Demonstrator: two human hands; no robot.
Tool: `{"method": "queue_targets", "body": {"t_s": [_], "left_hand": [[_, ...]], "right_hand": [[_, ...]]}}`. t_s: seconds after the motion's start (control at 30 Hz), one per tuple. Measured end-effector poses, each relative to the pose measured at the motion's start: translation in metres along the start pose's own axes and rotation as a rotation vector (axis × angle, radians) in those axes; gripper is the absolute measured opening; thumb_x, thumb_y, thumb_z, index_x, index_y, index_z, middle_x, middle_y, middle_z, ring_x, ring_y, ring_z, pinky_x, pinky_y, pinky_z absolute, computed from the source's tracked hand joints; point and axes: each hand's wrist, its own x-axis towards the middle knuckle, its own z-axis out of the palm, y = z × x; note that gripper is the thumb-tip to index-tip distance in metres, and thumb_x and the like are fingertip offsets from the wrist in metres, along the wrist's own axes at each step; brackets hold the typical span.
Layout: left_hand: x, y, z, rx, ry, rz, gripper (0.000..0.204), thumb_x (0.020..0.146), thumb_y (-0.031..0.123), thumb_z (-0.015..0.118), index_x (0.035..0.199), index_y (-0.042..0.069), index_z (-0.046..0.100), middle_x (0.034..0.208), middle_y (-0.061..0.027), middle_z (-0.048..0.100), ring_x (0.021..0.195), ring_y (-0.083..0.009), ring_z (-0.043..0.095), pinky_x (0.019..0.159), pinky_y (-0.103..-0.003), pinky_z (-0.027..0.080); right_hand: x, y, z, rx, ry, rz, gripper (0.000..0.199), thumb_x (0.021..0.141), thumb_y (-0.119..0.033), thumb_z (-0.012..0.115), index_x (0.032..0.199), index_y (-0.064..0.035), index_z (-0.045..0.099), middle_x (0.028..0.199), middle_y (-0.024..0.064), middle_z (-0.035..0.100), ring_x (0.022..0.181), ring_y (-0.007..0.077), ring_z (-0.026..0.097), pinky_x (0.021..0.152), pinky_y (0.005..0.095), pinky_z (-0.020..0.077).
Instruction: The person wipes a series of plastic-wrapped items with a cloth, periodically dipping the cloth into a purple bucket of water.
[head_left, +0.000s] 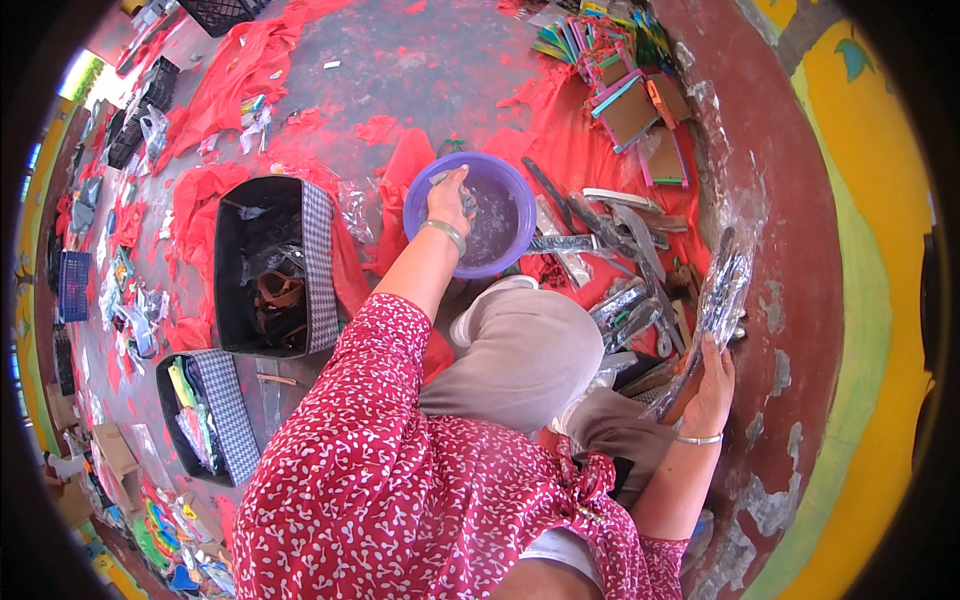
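A purple basin [527, 232] of cloudy water stands on the floor ahead of me. Over its left side, my left hand [447, 203] is closed on a wet-looking grey cloth [469, 204]. On my right, by the wall, my right hand [713, 388] grips the lower part of a long, shiny bundle [722, 290] that looks wrapped in clear plastic. What lies inside the wrapping I cannot make out. Below and left of the bundle is a heap of dark, long pieces [640, 245], some of them in plastic too.
Two black boxes with checked sides, a large one [320, 260] and a smaller one [232, 410], stand on my left with things inside. Brown boards with coloured frames [632, 110] are piled at the far right. Torn red sheeting [230, 80] covers parts of the floor. A peeling wall [800, 250] runs along my right.
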Motion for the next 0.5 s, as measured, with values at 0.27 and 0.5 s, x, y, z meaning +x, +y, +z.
{"method": "queue_targets", "body": {"t_s": [0.27,0.5], "left_hand": [[0.009,0.007,-0.012,-0.131,-0.23,-0.164,0.032,0.083,0.043,0.06,0.097,0.014,0.057,0.081,-0.0024,0.058,0.074,-0.0195,0.058,0.064,-0.035,0.044],[0.024,0.002,-0.032,-0.428,-0.428,-0.187,0.021,0.09,0.025,0.052,0.102,0.008,0.056,0.1,-0.0067,0.06,0.095,-0.0258,0.058,0.085,-0.048,0.045]], "right_hand": [[-0.004,-0.004,0.004,0.008,0.021,0.009,0.018,0.085,-0.018,0.062,0.093,-0.0037,0.056,0.069,0.0033,0.057,0.054,0.0125,0.051,0.05,0.0266,0.0441],[-0.006,-0.003,0.006,0.016,-0.002,-0.015,0.019,0.084,-0.019,0.063,0.093,-0.0036,0.057,0.07,0.0029,0.057,0.054,0.0119,0.051,0.049,0.0259,0.0439]]}}
